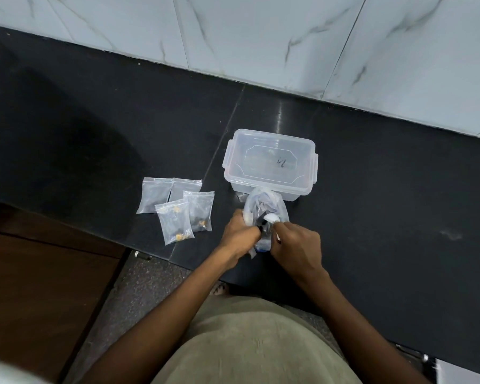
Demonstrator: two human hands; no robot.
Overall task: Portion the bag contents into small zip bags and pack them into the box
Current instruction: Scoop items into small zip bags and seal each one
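You've got both hands on the source bag [265,209] near the front edge of the tabletop [372,203], just in front of the lidded box [270,162]: left hand [240,235] pinched shut on its crumpled mouth, right hand [295,245] closed on the other side. That thin plastic looks floppy, light and slippery, so I'd grip it by the rim, not the belly. The four small zip bags [178,206] lie toward the left, two apparently still empty.
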